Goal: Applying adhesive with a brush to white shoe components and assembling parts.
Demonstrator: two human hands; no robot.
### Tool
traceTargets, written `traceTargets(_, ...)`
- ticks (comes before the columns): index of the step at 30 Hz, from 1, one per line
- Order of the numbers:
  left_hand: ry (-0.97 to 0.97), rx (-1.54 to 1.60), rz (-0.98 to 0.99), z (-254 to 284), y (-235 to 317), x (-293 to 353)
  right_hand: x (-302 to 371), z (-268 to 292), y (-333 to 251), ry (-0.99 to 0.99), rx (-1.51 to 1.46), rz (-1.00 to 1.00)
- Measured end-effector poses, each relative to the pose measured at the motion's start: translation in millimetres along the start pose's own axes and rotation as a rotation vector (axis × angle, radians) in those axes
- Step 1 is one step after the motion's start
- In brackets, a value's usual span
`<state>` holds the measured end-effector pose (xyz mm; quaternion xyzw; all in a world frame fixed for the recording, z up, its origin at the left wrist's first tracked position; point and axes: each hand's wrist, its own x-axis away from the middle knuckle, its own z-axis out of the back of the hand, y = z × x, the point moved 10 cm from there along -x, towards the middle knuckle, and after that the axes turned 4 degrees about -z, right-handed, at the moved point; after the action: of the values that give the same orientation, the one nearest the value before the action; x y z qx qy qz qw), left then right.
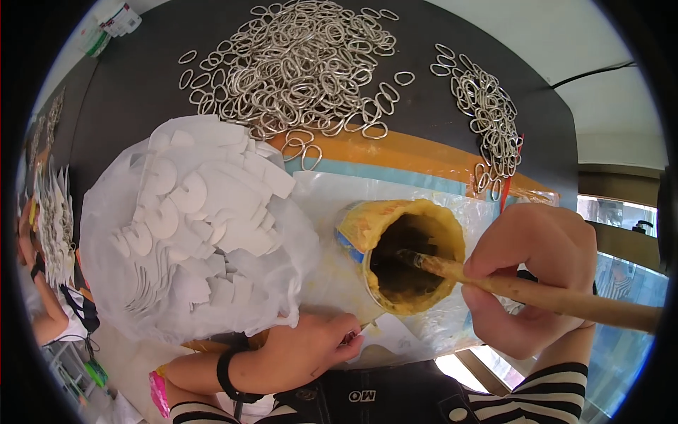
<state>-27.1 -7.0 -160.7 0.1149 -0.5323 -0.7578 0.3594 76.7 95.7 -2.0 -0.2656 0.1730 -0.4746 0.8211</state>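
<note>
My right hand grips the wooden handle of a brush. The brush slants down to the left, and its far end reaches inside a can crusted with yellowish dried glue. The can's inside is dark, so the brush's tip is hard to see. Below and left of the can, my left hand is closed in a pinch, palm side hidden; a small thing shows at the fingertips, too little to name. Beside it lies a pale flat piece. A plastic bag full of white cut pieces stands to the left.
Metal oval rings lie heaped at the far middle, with a smaller heap of rings at the far right. Plastic sheeting and brown tape cover the near dark table. Another person's arm shows at far left.
</note>
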Motion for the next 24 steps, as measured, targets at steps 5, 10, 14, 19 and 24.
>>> traceTargets(5, -0.071, -0.063, 0.057, -2, -5, 1, -4, -13, 2, -0.025, 0.016, 0.037)
traceTargets(10, -0.072, -0.119, 0.047, -2, -1, -1, -5, -10, -5, -0.006, 0.088, 0.067)
traceTargets(14, 0.002, -0.051, 0.012, 1, -2, 1, 3, 25, -9, 0.195, -0.078, 0.100)
traceTargets(19, -0.038, -0.075, 0.035, 1, -2, -3, 33, 88, -1, 0.556, -0.233, -0.115)
traceTargets(24, -0.060, -0.114, 0.055, 1, -6, -1, 41, 83, 21, 0.472, -0.444, -0.186)
